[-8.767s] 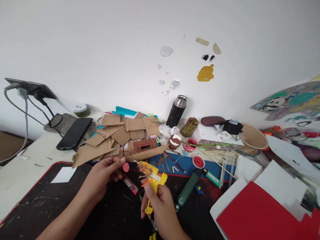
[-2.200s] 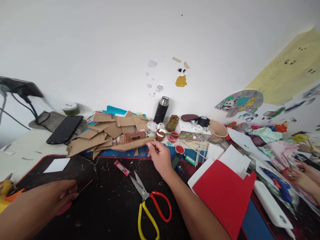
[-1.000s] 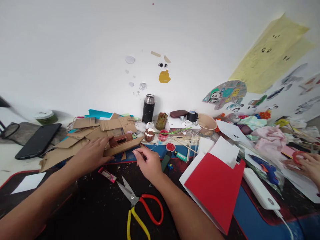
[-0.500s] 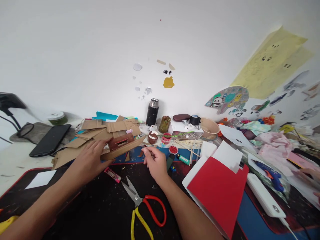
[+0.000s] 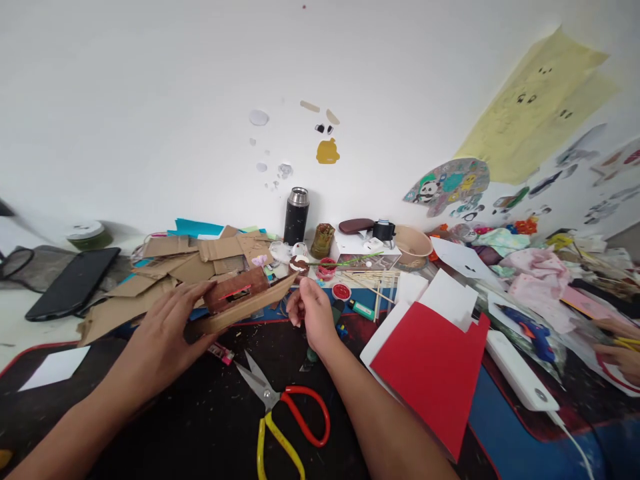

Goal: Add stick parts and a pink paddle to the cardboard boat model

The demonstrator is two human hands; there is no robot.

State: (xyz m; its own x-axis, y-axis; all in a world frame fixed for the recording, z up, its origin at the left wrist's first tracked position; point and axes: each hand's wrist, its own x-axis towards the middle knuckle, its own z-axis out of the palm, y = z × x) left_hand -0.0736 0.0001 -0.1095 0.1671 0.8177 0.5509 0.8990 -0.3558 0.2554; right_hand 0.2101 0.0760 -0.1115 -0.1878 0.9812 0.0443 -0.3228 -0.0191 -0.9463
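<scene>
My left hand (image 5: pixel 160 327) grips a cardboard model boat (image 5: pixel 250 307) by its left end, fingers over the top and thumb beneath. A reddish-brown cabin (image 5: pixel 236 291) with a slot-like window stands on the boat, which tilts up toward its pointed right end. Close to that tip, my right hand (image 5: pixel 314 310) is closed with its fingers curled; whatever is between them is hidden. Below the hands lie scissors (image 5: pixel 270 399) with one red and one yellow handle, blades apart. A pink-labelled small tube (image 5: pixel 221 353) lies partly behind my left thumb.
Cardboard scraps (image 5: pixel 193 269) pile up at the back left beside a black phone (image 5: pixel 73 283). A black flask (image 5: pixel 297 217) stands near the wall. Red card (image 5: pixel 433 373), a white power strip (image 5: pixel 521 370) and a glue gun (image 5: pixel 533 333) lie right. Another person's hand (image 5: pixel 620 360) shows far right.
The view has shifted slightly. The boat has turned a little in my left hand, its window now showing red edging. My right hand has risen toward the boat's tip, its fingers more curled.
</scene>
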